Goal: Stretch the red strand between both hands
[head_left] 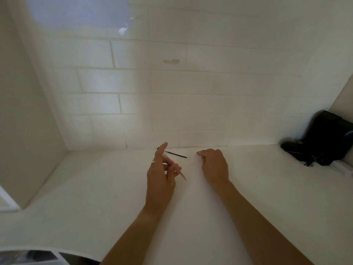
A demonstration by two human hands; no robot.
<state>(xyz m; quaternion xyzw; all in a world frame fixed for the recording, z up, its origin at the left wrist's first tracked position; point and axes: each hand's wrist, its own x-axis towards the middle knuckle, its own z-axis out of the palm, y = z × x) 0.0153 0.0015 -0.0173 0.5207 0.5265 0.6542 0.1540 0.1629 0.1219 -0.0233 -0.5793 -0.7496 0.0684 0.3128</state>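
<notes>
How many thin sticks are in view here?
2: a pink stick held in the left hand, and a black stick lying on the counter by the wall, left of the right hand.

Single head-worn wide-angle view, looking forward and down from close above the white bench (248,188) toward the tiled wall (172,83).

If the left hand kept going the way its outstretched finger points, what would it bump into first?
Probably the thin black stick lying on the counter just past the left hand, which holds a pink pen. Beyond that stands the tiled wall. Depth is hard to judge.
</notes>
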